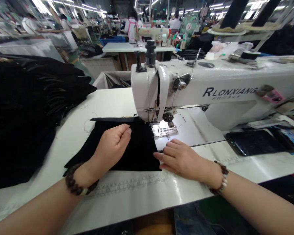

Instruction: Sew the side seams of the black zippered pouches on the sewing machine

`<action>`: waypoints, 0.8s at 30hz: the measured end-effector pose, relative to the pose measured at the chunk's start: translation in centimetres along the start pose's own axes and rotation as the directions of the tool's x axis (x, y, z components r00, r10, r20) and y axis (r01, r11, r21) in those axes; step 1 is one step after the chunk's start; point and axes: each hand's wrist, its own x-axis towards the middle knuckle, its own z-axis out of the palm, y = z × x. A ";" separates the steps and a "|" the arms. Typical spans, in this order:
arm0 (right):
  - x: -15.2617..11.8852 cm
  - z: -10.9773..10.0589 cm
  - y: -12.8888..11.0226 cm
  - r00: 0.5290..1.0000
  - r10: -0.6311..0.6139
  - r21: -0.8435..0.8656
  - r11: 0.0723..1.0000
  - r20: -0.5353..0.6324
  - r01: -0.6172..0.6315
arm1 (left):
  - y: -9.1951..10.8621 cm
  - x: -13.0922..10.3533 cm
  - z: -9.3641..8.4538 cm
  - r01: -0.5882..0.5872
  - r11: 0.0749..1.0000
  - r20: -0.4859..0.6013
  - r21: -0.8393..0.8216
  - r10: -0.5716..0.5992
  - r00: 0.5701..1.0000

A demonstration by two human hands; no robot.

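A piece of black fabric (139, 150) lies flat on the sewing table, its far right corner under the head of a white sewing machine (149, 88). A dark strip (112, 119) with a small gold-coloured metal bit runs along its far edge. My left hand (114, 143) rests over the fabric, fingers curled and thumb pressed to the forefinger; the fabric seems pinched there, though the fingertips partly hide it. At the right edge of the fabric, my right hand (175, 158) has its thumb and forefinger on the border, the other fingers bent. The presser foot (153, 125) is partly hidden.
A large heap of black pieces (22, 114) covers the table's left side. A dark phone (254, 142) lies at the right under the machine arm. A ruler scale (129, 184) runs along the front. Behind stand another sewing table (137, 48) and several people.
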 end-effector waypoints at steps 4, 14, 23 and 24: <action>-0.8 0.7 -1.0 1.000 -0.011 -0.031 0.999 0.027 0.011 | 0.0 -0.4 0.2 -0.029 1.000 0.002 0.001 0.029 1.000; -0.5 1.7 -0.3 0.981 0.190 -0.018 0.981 -0.044 -0.191 | -0.5 -0.9 0.5 -0.032 0.999 -0.016 -0.003 0.032 0.999; 0.3 1.8 -0.7 0.998 0.043 0.046 0.998 0.040 -0.044 | -0.9 -1.0 0.8 -0.057 0.998 -0.012 -0.021 0.056 0.998; 0.4 1.7 -0.8 0.997 0.051 0.054 0.997 0.066 -0.054 | -0.9 -1.0 0.8 -0.063 0.998 -0.014 -0.017 0.062 0.998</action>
